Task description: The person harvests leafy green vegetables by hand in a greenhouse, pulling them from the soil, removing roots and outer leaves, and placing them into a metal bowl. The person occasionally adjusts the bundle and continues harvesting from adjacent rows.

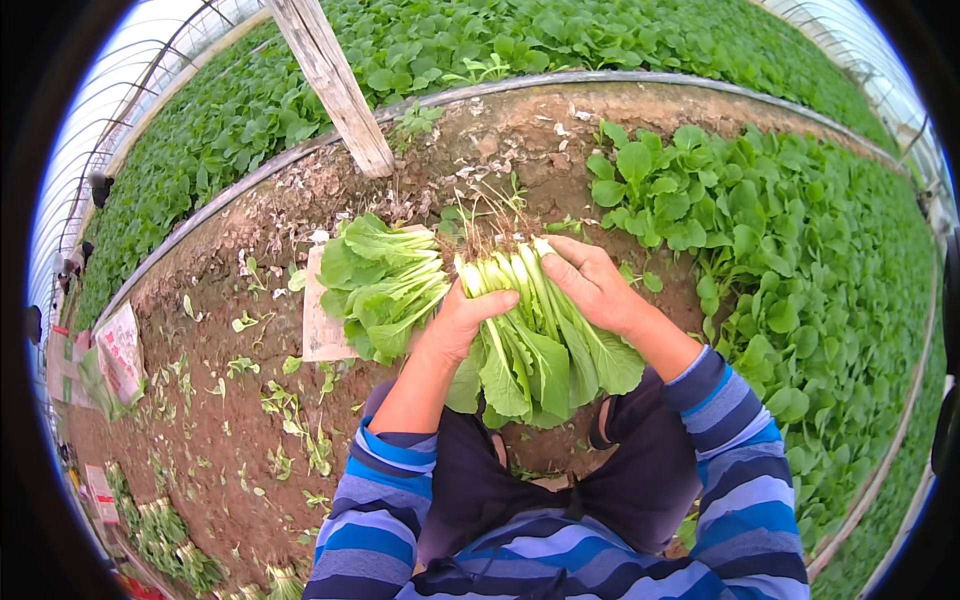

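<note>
Between my two hands is a bunch of leafy greens (525, 352), with pale stems and thin brown roots pointing away from me and the broad leaves hanging towards my lap. My left hand (469, 311) grips the stems from the left, its thumb lying across them. Around the right side of the same bunch curls my right hand (589, 281), near the root ends. Just left of my left hand, a second pile of greens (386, 281) lies on a flat pale board (322, 307), leaves to the left.
Growing greens (780, 255) fill the right side. A wooden post (337, 90) stands beyond the pile, beside a dark pipe (517, 88) edging another planted bed. Cut bundles (169, 532), a printed bag (116, 356) and scattered leaves lie on the soil (202, 442) leftward.
</note>
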### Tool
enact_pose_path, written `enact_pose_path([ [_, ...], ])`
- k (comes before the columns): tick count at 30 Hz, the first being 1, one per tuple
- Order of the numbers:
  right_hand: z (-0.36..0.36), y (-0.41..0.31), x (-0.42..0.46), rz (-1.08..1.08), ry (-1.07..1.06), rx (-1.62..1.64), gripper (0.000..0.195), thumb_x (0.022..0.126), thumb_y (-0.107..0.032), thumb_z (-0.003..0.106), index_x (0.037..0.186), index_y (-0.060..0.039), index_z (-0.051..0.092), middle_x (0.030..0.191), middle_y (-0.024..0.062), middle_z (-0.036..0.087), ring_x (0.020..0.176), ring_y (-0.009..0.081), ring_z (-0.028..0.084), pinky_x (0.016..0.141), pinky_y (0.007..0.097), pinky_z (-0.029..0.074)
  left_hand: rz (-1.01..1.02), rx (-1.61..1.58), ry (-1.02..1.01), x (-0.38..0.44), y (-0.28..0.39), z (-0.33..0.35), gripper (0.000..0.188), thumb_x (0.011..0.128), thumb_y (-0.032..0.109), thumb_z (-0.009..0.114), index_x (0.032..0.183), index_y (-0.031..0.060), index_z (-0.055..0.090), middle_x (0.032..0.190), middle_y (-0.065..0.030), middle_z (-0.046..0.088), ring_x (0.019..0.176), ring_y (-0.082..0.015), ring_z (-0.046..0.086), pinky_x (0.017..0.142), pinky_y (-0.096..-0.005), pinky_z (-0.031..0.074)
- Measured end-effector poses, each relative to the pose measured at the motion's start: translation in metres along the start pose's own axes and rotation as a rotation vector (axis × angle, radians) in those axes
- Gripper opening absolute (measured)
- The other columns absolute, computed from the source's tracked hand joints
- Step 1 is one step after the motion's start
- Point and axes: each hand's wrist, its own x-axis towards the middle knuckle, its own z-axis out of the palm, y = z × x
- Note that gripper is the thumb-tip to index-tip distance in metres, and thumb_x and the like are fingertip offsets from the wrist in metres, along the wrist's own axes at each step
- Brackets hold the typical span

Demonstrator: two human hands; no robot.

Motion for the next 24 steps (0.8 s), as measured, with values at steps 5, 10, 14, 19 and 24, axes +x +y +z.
enact_pose_path([
  [5,0.011,0.002,-0.001,-0.092,0.123,-0.217,0.044,0.101,-0.032,0.052,0.119,0.0079,0.06,0.117,0.0207,0.063,0.103,0.0357,0.062,0.091,0.0357,0.048,0.024,0.003,-0.02,0.0,-0.003,-0.002,0.053,0.08,0.017,0.073,0.129,0.0024,0.059,0.119,-0.0054,0.065,0.108,-0.0169,0.06,0.098,-0.0331,0.045],
  [10,0.022,0.014,0.006,-0.31,0.26,-0.337,0.04,0.101,-0.028,0.048,0.114,0.0053,0.065,0.13,0.0215,0.057,0.12,0.0385,0.052,0.104,0.0449,0.039,0.04,-0.013,-0.008,-0.003,0.003,0.003,0.059,0.077,0.021,0.075,0.13,0.0011,0.058,0.118,-0.0061,0.066,0.108,-0.0182,0.06,0.098,-0.0334,0.045],
  [14,0.023,0.019,0.005,-0.267,0.19,-0.182,0.042,0.102,-0.03,0.047,0.113,0.0047,0.067,0.134,0.0219,0.056,0.122,0.0383,0.052,0.104,0.0443,0.039,-0.041,0.044,-0.069,-0.01,0.006,-0.003,0.06,0.075,0.019,0.074,0.131,0.0015,0.057,0.118,-0.0064,0.066,0.108,-0.0184,0.061,0.098,-0.0338,0.045],
  [19,0.023,0.02,0.003,-0.258,0.182,-0.48,0.04,0.104,-0.027,0.045,0.117,0.0057,0.063,0.136,0.0211,0.054,0.124,0.037,0.053,0.105,0.041,0.039,-0.026,0.017,-0.038,-0.008,-0.004,-0.003,0.06,0.076,0.018,0.073,0.131,0.0016,0.057,0.119,-0.0061,0.065,0.107,-0.0185,0.061,0.097,-0.0344,0.046],
  [24,0.021,0.008,0.012,-0.229,0.276,-0.404,0.036,0.098,-0.031,0.054,0.107,0.0005,0.069,0.117,0.0197,0.065,0.104,0.0357,0.062,0.091,0.0414,0.048,0.066,0.002,-0.018,-0.003,0.002,0.0,0.058,0.079,0.018,0.07,0.131,-0.0008,0.056,0.121,-0.011,0.065,0.109,-0.0213,0.062,0.098,-0.0361,0.048],
])
